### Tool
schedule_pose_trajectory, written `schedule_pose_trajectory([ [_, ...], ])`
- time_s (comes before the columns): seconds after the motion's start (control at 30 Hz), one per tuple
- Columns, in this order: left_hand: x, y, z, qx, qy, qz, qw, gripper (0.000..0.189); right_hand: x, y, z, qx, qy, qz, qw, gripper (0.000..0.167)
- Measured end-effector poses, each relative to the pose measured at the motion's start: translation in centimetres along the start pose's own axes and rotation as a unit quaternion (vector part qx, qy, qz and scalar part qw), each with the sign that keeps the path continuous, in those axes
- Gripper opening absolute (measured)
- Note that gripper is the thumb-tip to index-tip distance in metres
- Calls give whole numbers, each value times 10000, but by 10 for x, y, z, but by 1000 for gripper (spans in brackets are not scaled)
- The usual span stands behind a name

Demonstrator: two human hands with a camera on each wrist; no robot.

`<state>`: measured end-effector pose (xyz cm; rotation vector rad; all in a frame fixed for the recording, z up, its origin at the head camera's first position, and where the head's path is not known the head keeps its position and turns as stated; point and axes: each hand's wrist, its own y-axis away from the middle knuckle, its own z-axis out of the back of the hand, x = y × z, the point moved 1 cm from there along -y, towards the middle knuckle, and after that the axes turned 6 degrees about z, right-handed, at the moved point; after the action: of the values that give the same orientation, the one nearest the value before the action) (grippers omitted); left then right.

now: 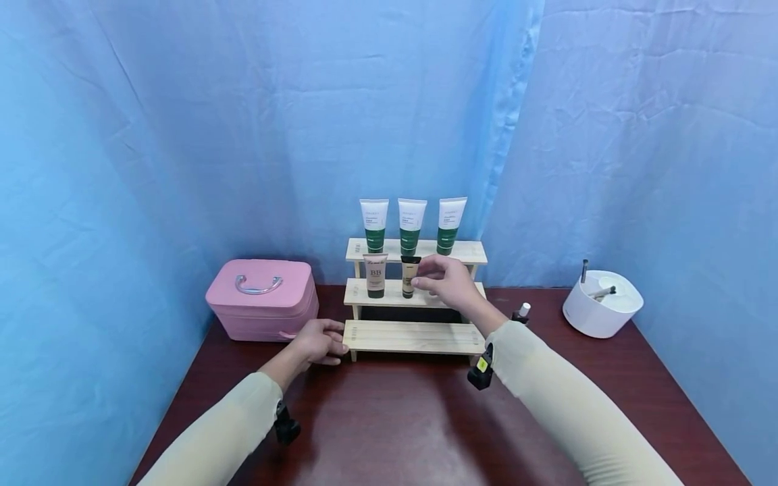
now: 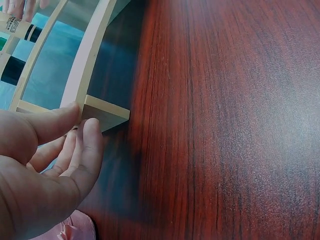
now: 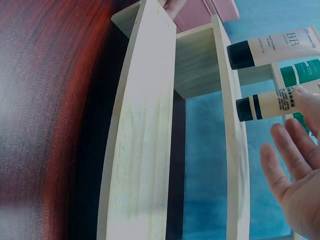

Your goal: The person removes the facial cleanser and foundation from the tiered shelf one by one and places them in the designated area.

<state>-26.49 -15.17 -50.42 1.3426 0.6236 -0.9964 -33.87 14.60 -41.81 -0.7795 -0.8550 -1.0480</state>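
A three-step wooden display stand stands on the table. At the left end of its lowest step, my left hand grips the corner, thumb and fingertips against the wood. My right hand pinches a small beige tube with a black cap on the middle step; in the right wrist view the thumb lies on the tube and the other fingers spread away from it. Left of that tube, a pink BB cream tube stands cap down. Three white-and-green tubes stand along the top step.
A pink case with a handle sits left of the stand. On the right is a white round organizer holding brushes. A small white-capped bottle is partly hidden behind the right forearm. Blue curtains surround the dark red table.
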Motion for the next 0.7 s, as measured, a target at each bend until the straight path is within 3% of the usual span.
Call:
schedule_pose_trajectory([
  [0.7,0,-2,1,35,-1,90,10000,58,1,-4,-8,-201,528,287,9980,22],
])
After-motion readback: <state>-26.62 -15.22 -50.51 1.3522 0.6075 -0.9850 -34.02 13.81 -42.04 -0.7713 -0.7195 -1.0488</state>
